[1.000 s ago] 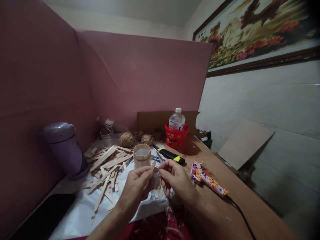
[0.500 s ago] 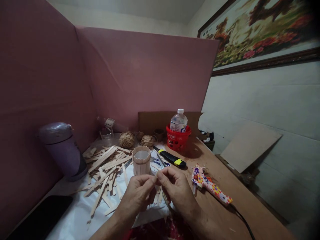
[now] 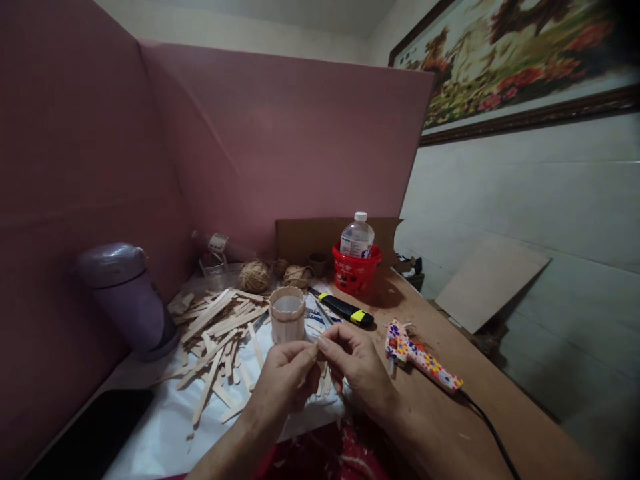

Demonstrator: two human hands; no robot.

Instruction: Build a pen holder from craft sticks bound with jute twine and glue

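Note:
My left hand [image 3: 290,377] and my right hand [image 3: 353,360] meet fingertip to fingertip at the front of the table. Both are closed in a pinch; whatever lies between the fingertips is too small to make out. Just beyond them stands a small round cup clad in wooden sticks [image 3: 287,327], upright, with a scalloped top rim. To its left, many flat craft sticks [image 3: 215,360] lie in a loose heap on a white sheet. A black and yellow utility knife [image 3: 347,309] lies beyond my right hand. The flower-patterned glue gun [image 3: 423,360] rests to the right.
Balls of twine [image 3: 254,276] sit at the back. A red bucket [image 3: 356,273] holds a clear plastic bottle [image 3: 357,237]. At left are a purple tumbler [image 3: 130,300] and a black flat object [image 3: 95,433]. The glue gun's cord [image 3: 493,433] runs off the front right.
The view has shifted slightly. My hands stay pinched together at nearly the same place, with only a small shift of the fingers. The cup and tools have not moved on the table.

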